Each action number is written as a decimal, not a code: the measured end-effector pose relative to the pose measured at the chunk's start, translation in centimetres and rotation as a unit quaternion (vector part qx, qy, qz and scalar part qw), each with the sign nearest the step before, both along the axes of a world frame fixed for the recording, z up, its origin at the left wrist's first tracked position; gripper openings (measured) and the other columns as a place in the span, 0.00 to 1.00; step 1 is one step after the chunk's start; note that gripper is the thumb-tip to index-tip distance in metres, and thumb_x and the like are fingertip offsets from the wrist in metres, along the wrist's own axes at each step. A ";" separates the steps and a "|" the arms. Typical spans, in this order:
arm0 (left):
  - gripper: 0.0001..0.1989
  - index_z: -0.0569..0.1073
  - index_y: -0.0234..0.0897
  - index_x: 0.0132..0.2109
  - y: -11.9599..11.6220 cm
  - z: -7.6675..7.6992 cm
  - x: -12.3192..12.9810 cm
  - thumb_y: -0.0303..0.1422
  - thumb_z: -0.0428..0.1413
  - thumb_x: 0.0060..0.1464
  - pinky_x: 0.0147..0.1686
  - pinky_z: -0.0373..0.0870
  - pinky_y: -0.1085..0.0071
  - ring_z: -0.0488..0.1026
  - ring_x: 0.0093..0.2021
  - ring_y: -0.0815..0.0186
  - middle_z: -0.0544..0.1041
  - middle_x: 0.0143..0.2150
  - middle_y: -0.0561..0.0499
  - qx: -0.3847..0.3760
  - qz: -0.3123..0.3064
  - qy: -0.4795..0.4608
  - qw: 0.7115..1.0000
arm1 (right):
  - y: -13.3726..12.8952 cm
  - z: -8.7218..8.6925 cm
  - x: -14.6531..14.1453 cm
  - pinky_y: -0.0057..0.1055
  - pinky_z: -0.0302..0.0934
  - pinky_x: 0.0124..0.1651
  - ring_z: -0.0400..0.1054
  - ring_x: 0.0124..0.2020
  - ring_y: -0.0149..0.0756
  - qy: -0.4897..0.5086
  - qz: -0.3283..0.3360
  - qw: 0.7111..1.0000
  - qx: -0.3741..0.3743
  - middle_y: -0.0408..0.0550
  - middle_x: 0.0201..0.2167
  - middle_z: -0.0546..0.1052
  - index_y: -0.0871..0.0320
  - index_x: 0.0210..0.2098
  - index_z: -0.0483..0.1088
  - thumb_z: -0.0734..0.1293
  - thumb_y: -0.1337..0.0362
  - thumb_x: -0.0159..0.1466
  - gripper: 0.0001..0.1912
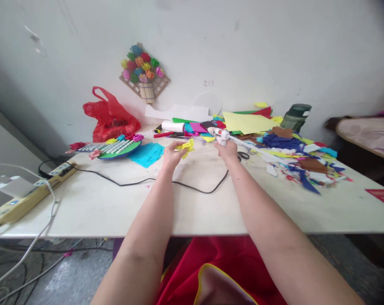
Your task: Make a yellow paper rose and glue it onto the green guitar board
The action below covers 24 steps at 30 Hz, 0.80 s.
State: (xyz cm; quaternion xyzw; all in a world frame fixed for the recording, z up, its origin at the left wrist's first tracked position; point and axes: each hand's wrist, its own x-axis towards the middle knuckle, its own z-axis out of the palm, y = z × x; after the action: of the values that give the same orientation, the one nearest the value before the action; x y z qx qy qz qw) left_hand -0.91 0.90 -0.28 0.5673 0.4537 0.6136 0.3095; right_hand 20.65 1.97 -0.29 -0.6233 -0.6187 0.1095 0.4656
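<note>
A yellow paper flower (pixel 188 146) is pinched in the fingers of my left hand (pixel 173 155), above the middle of the table. My right hand (pixel 226 151) is closed around the grip of a white glue gun (pixel 218 133), with a long white glue stick (pixel 258 149) reaching out behind it to the right. The gun's nozzle points left and away, apart from the flower. From the gun side a black cord (pixel 128 184) runs across the table to the left. Black scissors handles (pixel 243 156) show just beside my right wrist.
Turquoise paper sheets (pixel 147 154) lie left of my left hand, near a green craft panel (pixel 122 149) with paper flowers. A red plastic bag (pixel 111 116) stands behind. Paper scraps (pixel 306 163) and a dark bottle (pixel 296 117) are at right. A power strip (pixel 23 199) lies along the left edge.
</note>
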 end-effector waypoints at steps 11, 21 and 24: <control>0.15 0.76 0.35 0.36 -1.1 0.3 0.9 0.33 0.63 0.36 0.32 0.69 0.71 0.72 0.30 0.67 0.77 0.33 0.50 -0.026 -0.112 0.034 0.993 | -1.3 2.1 -3.3 0.25 0.55 0.18 0.56 0.14 0.23 0.329 0.164 0.930 0.016 0.36 0.14 0.65 0.57 0.22 0.63 0.71 0.59 0.44 0.13; 0.14 0.76 0.35 0.34 -1.2 0.4 1.1 0.32 0.62 0.35 0.35 0.68 0.70 0.73 0.32 0.66 0.77 0.34 0.50 -0.034 -0.116 0.071 0.990 | -1.9 2.1 -3.4 0.26 0.56 0.18 0.57 0.15 0.25 0.285 0.183 0.940 -0.031 0.37 0.14 0.64 0.57 0.21 0.63 0.70 0.63 0.45 0.10; 0.14 0.76 0.35 0.34 -1.2 0.4 1.1 0.32 0.62 0.35 0.34 0.68 0.70 0.72 0.32 0.66 0.77 0.34 0.50 -0.034 -0.113 0.074 0.990 | -1.8 1.9 -3.3 0.26 0.55 0.18 0.56 0.14 0.25 0.280 0.192 0.940 -0.036 0.37 0.13 0.64 0.57 0.21 0.63 0.71 0.62 0.46 0.11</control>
State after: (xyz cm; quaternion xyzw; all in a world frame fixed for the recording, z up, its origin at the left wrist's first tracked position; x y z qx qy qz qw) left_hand 0.18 -0.31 0.08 0.6477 0.4289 0.5155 0.3616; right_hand 17.34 0.19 1.63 -0.4529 -0.5669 0.3889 0.5676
